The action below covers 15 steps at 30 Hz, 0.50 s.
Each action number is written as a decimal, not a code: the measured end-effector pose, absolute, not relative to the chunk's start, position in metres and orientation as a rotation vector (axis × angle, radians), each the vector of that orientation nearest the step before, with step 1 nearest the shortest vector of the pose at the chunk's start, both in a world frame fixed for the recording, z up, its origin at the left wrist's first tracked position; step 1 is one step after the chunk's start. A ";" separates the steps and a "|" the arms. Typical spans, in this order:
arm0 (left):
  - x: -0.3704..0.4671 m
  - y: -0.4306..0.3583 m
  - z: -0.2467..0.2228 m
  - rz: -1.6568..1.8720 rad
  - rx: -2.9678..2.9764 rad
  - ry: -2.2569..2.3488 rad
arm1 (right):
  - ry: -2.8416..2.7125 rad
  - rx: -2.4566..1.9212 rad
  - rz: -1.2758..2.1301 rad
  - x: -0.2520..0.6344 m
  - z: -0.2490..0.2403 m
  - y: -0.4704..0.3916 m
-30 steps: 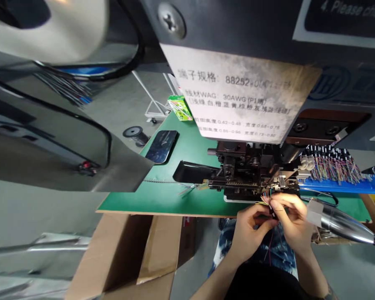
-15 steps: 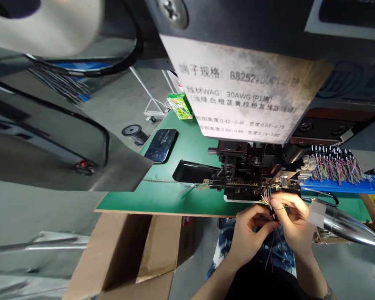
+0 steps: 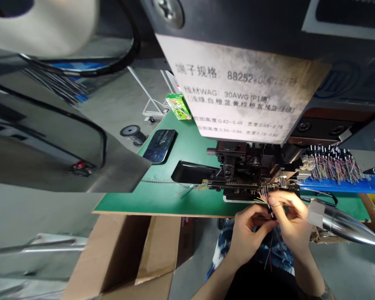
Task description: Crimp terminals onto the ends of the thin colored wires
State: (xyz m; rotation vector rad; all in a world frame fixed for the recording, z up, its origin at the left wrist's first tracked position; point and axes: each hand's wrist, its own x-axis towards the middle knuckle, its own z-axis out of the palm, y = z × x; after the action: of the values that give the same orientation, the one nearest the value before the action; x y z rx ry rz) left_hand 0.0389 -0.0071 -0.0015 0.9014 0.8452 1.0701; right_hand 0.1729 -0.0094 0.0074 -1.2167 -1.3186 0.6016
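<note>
In front of the crimping machine (image 3: pixel 237 166), both hands are closed on a black cable (image 3: pixel 270 209) with thin coloured wires (image 3: pixel 263 195) fanned out at its end. My left hand (image 3: pixel 251 231) pinches the cable's lower part between thumb and fingers. Higher up, my right hand (image 3: pixel 290 216) pinches it close to where the wires spread. The wire tips point at the machine's crimping head, just ahead of my fingers. A few loose thin wires hang below my hands. Part of the cable is hidden behind my fingers.
On the green table (image 3: pixel 121 204) lies a phone (image 3: pixel 160 146). A blue tray (image 3: pixel 346 186) holds many wire bundles (image 3: pixel 334 166) at right. A metal tube (image 3: pixel 346 223) sticks in beside my right hand. Cardboard boxes (image 3: pixel 159 250) stand below the table, and a wire spool (image 3: pixel 133 134) sits beyond it.
The view has shifted slightly. The wires fan out a little more to the left, still in my right fingers; both hands keep their hold.
</note>
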 end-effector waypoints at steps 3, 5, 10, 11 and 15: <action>0.037 -0.007 0.001 1.071 0.925 0.847 | -1.343 -1.232 0.567 0.172 0.011 -0.010; 0.034 -0.008 0.004 1.067 0.944 0.843 | -1.388 -1.247 0.516 0.173 0.016 -0.011; 0.026 -0.008 0.008 0.996 0.922 0.772 | -1.560 -1.212 0.377 0.181 0.027 -0.014; 0.026 -0.008 0.008 0.983 0.912 0.764 | -1.555 -1.219 0.421 0.181 0.027 -0.015; 0.026 -0.007 0.010 0.970 0.893 0.787 | -1.402 -1.290 0.594 0.178 0.019 -0.019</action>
State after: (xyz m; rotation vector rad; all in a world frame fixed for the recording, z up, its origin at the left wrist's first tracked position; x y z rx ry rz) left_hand 0.0265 -0.0074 0.0099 0.8934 0.7872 0.9704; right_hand 0.1781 -0.0187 0.0190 -1.2896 -1.4021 0.5942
